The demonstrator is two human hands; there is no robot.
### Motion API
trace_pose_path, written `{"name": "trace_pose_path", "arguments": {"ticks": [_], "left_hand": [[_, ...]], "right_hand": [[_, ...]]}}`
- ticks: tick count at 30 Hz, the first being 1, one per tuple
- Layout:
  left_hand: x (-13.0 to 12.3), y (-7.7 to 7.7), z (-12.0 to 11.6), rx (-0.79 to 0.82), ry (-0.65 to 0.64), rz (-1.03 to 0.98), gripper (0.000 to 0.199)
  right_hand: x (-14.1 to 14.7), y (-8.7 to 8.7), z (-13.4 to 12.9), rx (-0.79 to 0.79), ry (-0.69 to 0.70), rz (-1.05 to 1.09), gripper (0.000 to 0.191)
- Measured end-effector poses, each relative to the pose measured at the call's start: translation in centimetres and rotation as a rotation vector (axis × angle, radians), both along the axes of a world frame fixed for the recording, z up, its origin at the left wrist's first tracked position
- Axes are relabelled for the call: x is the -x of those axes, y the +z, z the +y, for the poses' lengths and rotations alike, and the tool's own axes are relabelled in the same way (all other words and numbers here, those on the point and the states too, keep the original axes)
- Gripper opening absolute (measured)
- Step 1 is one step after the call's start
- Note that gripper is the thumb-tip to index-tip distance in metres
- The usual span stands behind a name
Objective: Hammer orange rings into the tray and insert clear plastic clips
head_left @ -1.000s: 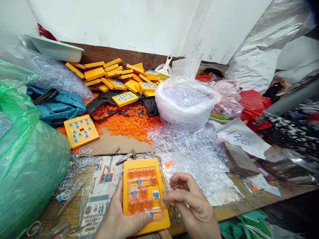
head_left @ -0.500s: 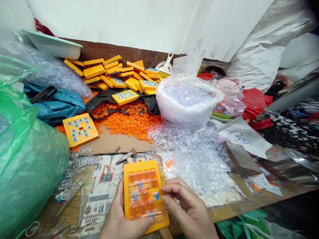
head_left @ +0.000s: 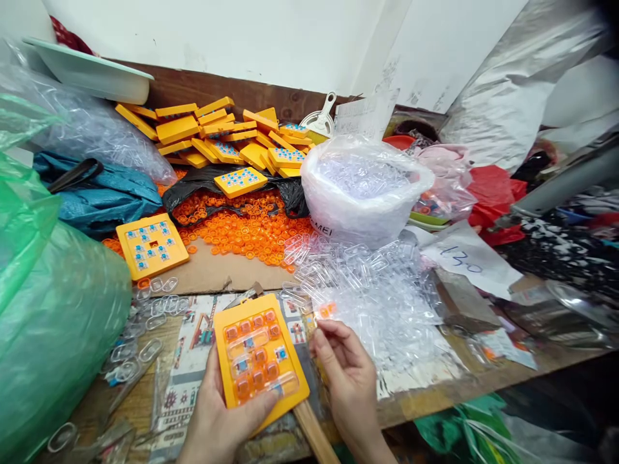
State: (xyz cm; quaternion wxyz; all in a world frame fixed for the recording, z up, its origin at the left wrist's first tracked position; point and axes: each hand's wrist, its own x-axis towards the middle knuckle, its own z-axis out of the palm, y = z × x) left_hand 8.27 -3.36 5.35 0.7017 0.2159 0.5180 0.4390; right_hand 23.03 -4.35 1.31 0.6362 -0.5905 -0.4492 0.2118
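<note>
My left hand (head_left: 227,403) is closed around the lower left of a yellow plastic panel (head_left: 297,370), with the thumb over its front. Rows of orange see-through caps (head_left: 258,376) and long clear covers (head_left: 283,386) sit in the panel; a few blue-and-white spots show between them. Off the panel's right edge, my right hand (head_left: 345,380) has thumb and fingertips pinched together. What lies in that pinch, if anything, I cannot make out. Beneath the panel is a hammer, its wooden handle (head_left: 314,432) sticking out below.
Clear plastic covers (head_left: 367,303) spread to the right, before a full white bag (head_left: 358,212). Orange caps (head_left: 251,235) are heaped behind. Yellow panels (head_left: 207,132) are piled farther back; another panel (head_left: 152,245) lies left. A green bag (head_left: 62,335) bulges at the left edge.
My left hand has shifted left with the panel and tilted it. My right hand has drawn away from the panel's face, leaving a gap, and its fingers have come together.
</note>
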Motion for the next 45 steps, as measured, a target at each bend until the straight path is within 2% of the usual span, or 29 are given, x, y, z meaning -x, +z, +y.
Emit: {"name": "trace_pose_path", "arguments": {"ticks": [2, 4, 7, 10, 12, 15, 17, 21, 24, 29, 31, 35, 40, 43, 45], "left_hand": [[0.2, 0.0, -0.1, -0.014, -0.015, -0.040, 0.106], [0.3, 0.0, -0.1, -0.022, -0.034, -0.063, 0.108], [0.4, -0.3, 0.0, -0.004, -0.056, -0.062, 0.112], [0.4, -0.8, 0.1, -0.010, -0.071, -0.080, 0.118], [0.5, -0.9, 0.1, -0.019, -0.085, -0.112, 0.122], [0.8, -0.7, -0.1, 0.010, -0.107, -0.196, 0.118], [1.0, -0.5, -0.1, 0.054, -0.090, -0.268, 0.110], [1.1, -0.6, -0.2, 0.137, 0.009, -0.341, 0.097], [1.0, -0.7, -0.1, 0.160, 0.052, -0.342, 0.091], [1.2, -0.8, 0.0, 0.163, 0.055, -0.353, 0.092], [1.3, -0.8, -0.1, 0.152, 0.056, -0.365, 0.091], [1.2, -0.6, -0.2, 0.100, 0.006, -0.363, 0.081], [1.0, -0.3, -0.3, 0.067, -0.024, -0.344, 0.085], [1.1, -0.1, -0.3, 0.073, -0.031, -0.298, 0.092], [1.1, -0.1, -0.4, 0.067, -0.036, -0.278, 0.093]], "right_hand": [[-0.9, 0.9, -0.7, -0.039, -0.041, -0.069, 0.013], [-2.3, 2.0, -1.7, -0.054, -0.008, -0.199, 0.019], [-4.5, 2.7, -3.4, 0.011, 0.224, -0.494, 0.024], [-6.0, 1.6, -5.3, 0.128, 0.370, -0.956, 0.025], [-6.3, 0.3, -6.2, 0.187, 0.382, -1.111, 0.027], [-5.6, -0.9, -6.5, 0.219, 0.364, -1.070, 0.043], [-4.8, -0.7, -6.0, 0.207, 0.285, -0.939, 0.048], [-2.8, 1.0, -4.2, 0.131, 0.132, -0.522, 0.026], [-1.5, 2.2, -3.2, 0.142, 0.181, -0.304, 0.022], [-0.3, 3.1, -2.7, 0.158, 0.225, -0.127, 0.026], [-0.3, 3.3, -2.6, 0.171, 0.286, -0.119, 0.026], [-0.8, 3.8, -2.2, 0.116, 0.537, -0.324, 0.027], [-1.3, 4.2, -1.8, 0.070, 0.441, -0.356, 0.024], [-1.7, 4.5, -1.6, 0.094, 0.535, -0.350, 0.018], [-1.8, 4.5, -1.6, 0.099, 0.538, -0.351, 0.018]]}}
